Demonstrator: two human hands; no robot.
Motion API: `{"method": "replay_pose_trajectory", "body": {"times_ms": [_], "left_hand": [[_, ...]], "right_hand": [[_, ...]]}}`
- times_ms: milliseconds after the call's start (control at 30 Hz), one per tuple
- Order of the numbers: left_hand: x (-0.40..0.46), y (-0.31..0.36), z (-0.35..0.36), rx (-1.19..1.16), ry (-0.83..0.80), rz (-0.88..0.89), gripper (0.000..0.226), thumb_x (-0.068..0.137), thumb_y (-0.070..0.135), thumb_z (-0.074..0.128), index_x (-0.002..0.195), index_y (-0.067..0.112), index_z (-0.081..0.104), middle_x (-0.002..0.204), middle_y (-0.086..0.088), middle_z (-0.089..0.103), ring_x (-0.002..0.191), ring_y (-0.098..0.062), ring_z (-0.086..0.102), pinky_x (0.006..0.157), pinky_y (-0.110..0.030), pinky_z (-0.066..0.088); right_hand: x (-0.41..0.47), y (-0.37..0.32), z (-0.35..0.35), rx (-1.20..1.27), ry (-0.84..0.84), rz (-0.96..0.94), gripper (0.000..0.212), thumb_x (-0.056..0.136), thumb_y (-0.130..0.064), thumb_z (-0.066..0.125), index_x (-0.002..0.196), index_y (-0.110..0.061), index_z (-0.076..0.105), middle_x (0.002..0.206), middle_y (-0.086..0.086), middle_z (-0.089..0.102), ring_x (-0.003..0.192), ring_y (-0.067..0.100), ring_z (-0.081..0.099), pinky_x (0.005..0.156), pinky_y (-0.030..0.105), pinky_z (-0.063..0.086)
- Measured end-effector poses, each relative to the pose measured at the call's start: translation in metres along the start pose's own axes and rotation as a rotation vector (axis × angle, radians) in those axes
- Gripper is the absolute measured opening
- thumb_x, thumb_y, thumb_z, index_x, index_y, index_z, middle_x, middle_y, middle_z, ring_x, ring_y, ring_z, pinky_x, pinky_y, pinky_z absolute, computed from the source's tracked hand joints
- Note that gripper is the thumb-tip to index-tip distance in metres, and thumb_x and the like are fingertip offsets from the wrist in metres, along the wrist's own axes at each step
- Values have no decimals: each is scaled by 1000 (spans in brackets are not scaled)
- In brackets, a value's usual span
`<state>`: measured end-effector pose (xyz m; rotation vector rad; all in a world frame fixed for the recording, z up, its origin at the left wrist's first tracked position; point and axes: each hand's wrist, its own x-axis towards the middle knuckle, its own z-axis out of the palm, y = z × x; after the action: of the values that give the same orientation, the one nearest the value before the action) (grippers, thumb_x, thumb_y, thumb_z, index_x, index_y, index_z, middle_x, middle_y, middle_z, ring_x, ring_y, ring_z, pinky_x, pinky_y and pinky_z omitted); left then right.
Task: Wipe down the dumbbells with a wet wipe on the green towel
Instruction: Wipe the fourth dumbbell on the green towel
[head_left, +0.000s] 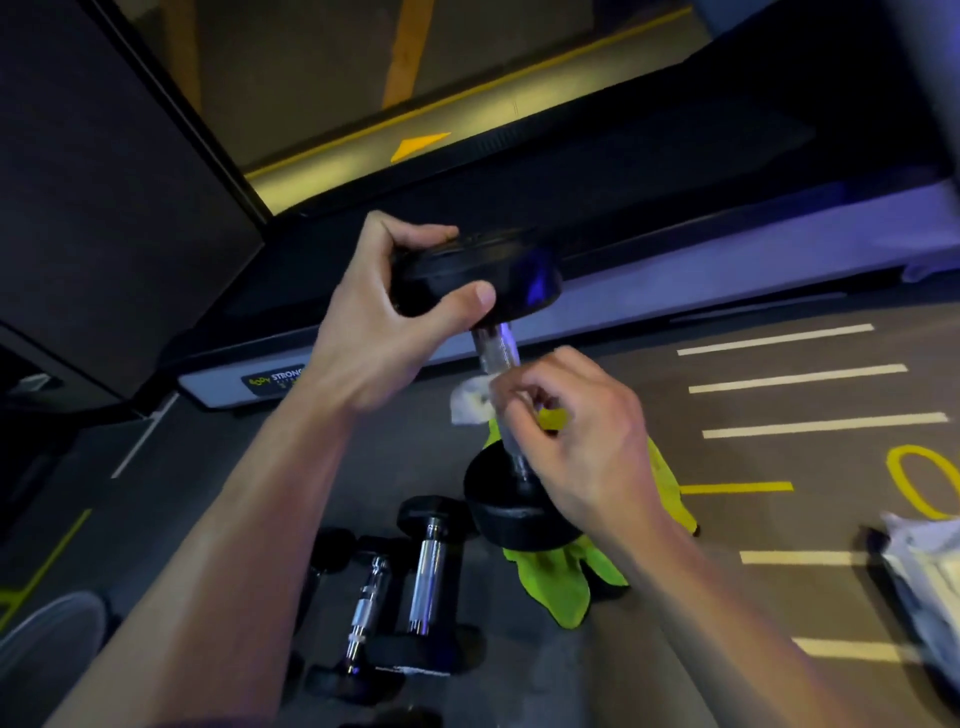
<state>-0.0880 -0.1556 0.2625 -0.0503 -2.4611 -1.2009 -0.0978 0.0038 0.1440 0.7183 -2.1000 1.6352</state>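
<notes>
A large black dumbbell (514, 512) stands on end, its lower head resting on the green towel (563, 584). My left hand (382, 332) grips the upper head from the left, thumb on its rim. My right hand (576, 441) is closed around the chrome handle, pressing a white wet wipe (470, 400) against it; part of the wipe sticks out to the left of my fingers. The middle of the handle is hidden by my right hand.
Two smaller dumbbells (426, 582) with chrome handles lie on the grey floor to the left of the towel. A treadmill (675, 249) runs across behind. A white packet (930, 577) lies at the right edge. A shoe (47, 639) shows bottom left.
</notes>
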Motion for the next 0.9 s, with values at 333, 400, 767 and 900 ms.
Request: {"method": "replay_pose_trajectory", "body": {"times_ms": [333, 400, 767, 900], "left_hand": [[-7, 0, 3, -47, 80, -6, 60, 78, 57, 76, 116, 14, 58, 134, 10, 69, 123, -4, 65, 109, -38, 52], [-7, 0, 3, -47, 81, -6, 59, 79, 56, 75, 116, 14, 57, 133, 9, 69, 123, -4, 65, 108, -37, 52], [-9, 0, 5, -113, 90, -1, 54, 78, 51, 78, 113, 16, 56, 133, 6, 69, 120, -4, 67, 98, -24, 53], [-12, 0, -1, -78, 92, -12, 52, 76, 55, 78, 111, 22, 56, 133, 9, 69, 120, -4, 67, 100, -29, 54]], "right_hand": [[2, -3, 4, 76, 89, 39, 5, 86, -12, 75, 85, -17, 75, 83, -6, 65, 74, 9, 61, 71, 24, 48], [18, -11, 12, 87, 230, 29, 6, 86, -6, 74, 85, -12, 75, 84, -4, 63, 76, 8, 60, 73, 20, 47], [7, -12, 14, 107, 222, 17, 19, 86, -3, 75, 103, -10, 77, 109, -1, 69, 99, 8, 66, 88, 17, 49], [-13, 2, 6, 108, 117, -26, 20, 86, 2, 77, 101, -10, 79, 108, -2, 69, 102, 6, 66, 91, 14, 46]]}}
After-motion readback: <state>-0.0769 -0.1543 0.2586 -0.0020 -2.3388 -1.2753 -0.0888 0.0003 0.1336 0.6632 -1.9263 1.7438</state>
